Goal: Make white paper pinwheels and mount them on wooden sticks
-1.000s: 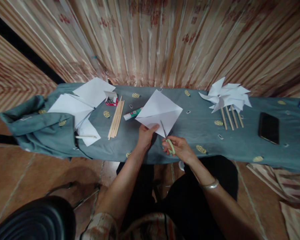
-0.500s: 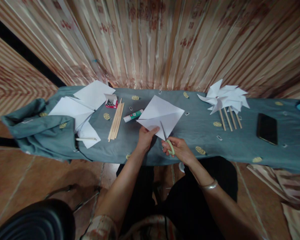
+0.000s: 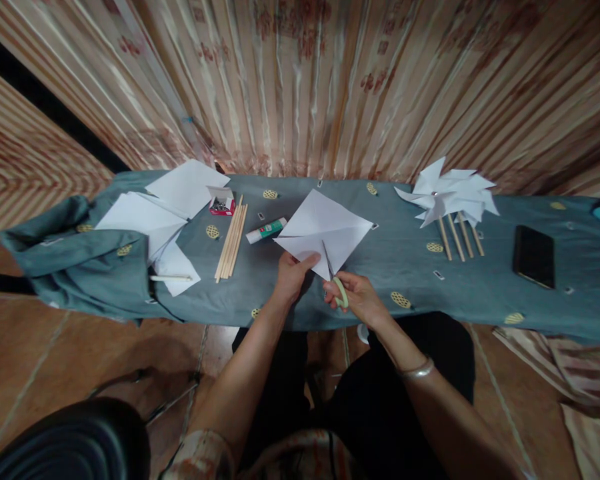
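A white square of paper [image 3: 325,217], turned cornerwise, lies before me with a slit running in from its left corner. My left hand [image 3: 293,270] pinches its lower left edge, thumb on top. In my right hand [image 3: 353,293] are scissors [image 3: 341,292] with light green handles. Their blades are at the paper's near corner, one blade showing over the sheet and pointing towards its middle. A glue stick [image 3: 266,230] lies just left of the paper, close to its left corner.
Left are thin wooden sticks [image 3: 231,241], a small red box of pins [image 3: 222,201] and more white sheets [image 3: 145,217]. Paper pinwheels [image 3: 453,192] on sticks and a black phone [image 3: 534,257] lie right on the grey-green cloth [image 3: 380,257]. A curtain [image 3: 300,87] hangs behind.
The paper's right part has shifted slightly to the right, and its near corner looks a little more parted at the blades. Both hands stay almost in place.
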Demonstrator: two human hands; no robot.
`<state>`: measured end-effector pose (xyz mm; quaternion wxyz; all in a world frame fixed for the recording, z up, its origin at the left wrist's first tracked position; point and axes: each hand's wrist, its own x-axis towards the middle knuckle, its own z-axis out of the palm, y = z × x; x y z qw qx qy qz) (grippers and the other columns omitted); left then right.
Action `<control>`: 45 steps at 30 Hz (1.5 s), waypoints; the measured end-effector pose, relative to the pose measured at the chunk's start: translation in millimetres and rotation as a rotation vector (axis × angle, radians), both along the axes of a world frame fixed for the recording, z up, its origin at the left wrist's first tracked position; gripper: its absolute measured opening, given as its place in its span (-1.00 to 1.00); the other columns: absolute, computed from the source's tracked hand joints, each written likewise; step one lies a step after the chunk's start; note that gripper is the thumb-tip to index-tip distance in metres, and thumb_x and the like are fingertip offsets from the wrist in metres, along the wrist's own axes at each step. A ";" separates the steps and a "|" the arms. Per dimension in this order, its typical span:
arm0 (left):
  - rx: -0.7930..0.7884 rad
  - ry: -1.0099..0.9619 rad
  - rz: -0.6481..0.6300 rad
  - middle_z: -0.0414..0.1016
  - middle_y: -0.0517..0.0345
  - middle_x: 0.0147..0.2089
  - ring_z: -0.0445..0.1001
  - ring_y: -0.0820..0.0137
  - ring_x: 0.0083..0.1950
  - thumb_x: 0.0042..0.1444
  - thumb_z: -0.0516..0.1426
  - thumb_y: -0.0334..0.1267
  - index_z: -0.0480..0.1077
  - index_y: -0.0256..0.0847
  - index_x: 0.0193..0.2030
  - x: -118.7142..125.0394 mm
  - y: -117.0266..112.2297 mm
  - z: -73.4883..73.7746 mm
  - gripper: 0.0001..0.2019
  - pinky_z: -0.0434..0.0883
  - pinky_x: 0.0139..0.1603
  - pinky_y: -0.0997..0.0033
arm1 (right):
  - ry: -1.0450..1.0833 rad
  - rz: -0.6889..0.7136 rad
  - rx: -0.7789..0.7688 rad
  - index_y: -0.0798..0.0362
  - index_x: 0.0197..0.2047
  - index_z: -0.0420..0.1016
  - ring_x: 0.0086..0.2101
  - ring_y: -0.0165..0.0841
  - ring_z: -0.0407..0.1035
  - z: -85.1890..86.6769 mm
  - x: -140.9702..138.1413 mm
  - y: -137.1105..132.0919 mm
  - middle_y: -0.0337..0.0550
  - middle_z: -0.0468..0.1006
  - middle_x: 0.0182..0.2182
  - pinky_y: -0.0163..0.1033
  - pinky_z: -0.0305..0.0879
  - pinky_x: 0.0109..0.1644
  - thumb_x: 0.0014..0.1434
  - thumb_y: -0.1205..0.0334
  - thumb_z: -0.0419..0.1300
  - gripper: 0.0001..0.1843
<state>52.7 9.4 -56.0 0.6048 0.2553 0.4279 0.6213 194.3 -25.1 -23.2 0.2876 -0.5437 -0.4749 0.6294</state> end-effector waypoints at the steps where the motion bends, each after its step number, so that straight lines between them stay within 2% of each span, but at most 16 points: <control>1: 0.005 0.011 -0.007 0.59 0.13 -0.34 0.49 0.38 -0.32 -0.34 0.37 -0.31 0.51 -0.30 -0.32 0.0 -0.4 0.5 -0.65 0.37 -0.16 0.37 | 0.001 -0.001 0.004 0.07 -0.52 0.41 -0.65 -0.48 0.32 0.7 -0.2 0.2 -0.24 0.48 -0.65 -0.44 0.11 -0.69 -0.20 -0.16 0.37 -0.54; 7: 0.019 0.036 -0.024 0.59 0.14 -0.35 0.48 0.39 -0.34 -0.32 0.37 -0.31 0.51 -0.29 -0.33 0.4 -1.9 2.3 -0.68 0.38 -0.19 0.38 | -0.001 -0.013 0.010 0.08 -0.54 0.39 -0.64 -0.48 0.33 3.9 -1.3 0.9 -0.24 0.48 -0.64 -0.45 0.12 -0.68 -0.21 -0.16 0.38 -0.53; 26: 0.023 0.067 -0.020 0.59 0.13 -0.36 0.48 0.38 -0.35 -0.32 0.37 -0.30 0.51 -0.29 -0.34 0.9 0.2 0.0 -0.69 0.38 -0.21 0.38 | -0.006 -0.041 0.010 0.07 -0.55 0.39 -0.67 -0.49 0.30 -3.8 -2.5 1.0 -0.24 0.48 -0.66 -0.44 0.08 -0.72 -0.21 -0.14 0.37 -0.55; 38: 0.023 0.044 -0.007 0.60 0.11 -0.33 0.50 0.37 -0.31 -0.32 0.37 -0.31 0.52 -0.30 -0.31 1.1 -0.6 0.7 -0.66 0.38 -0.15 0.35 | -0.030 -0.035 0.010 0.07 -0.53 0.38 -0.67 -0.48 0.32 -3.5 -3.0 0.7 -0.27 0.46 -0.67 -0.44 0.06 -0.72 -0.20 -0.15 0.37 -0.54; 41: 0.009 0.014 0.005 0.60 0.14 -0.33 0.51 0.38 -0.31 -0.34 0.37 -0.33 0.52 -0.29 -0.31 1.4 0.0 1.1 -0.65 0.38 -0.14 0.36 | -0.014 -0.006 0.010 0.07 -0.50 0.40 -0.66 -0.48 0.32 -2.9 -2.1 1.1 -0.26 0.48 -0.65 -0.45 0.09 -0.70 -0.20 -0.15 0.38 -0.54; 45: -0.035 -0.051 0.021 0.60 0.15 -0.31 0.52 0.36 -0.28 -0.40 0.38 -0.31 0.51 -0.27 -0.32 1.0 1.4 3.9 -0.62 0.40 -0.13 0.33 | -0.003 0.122 0.008 0.08 -0.49 0.43 -0.61 -0.48 0.36 2.0 4.1 0.9 -0.21 0.52 -0.59 -0.45 0.16 -0.65 -0.10 -0.16 0.33 -0.56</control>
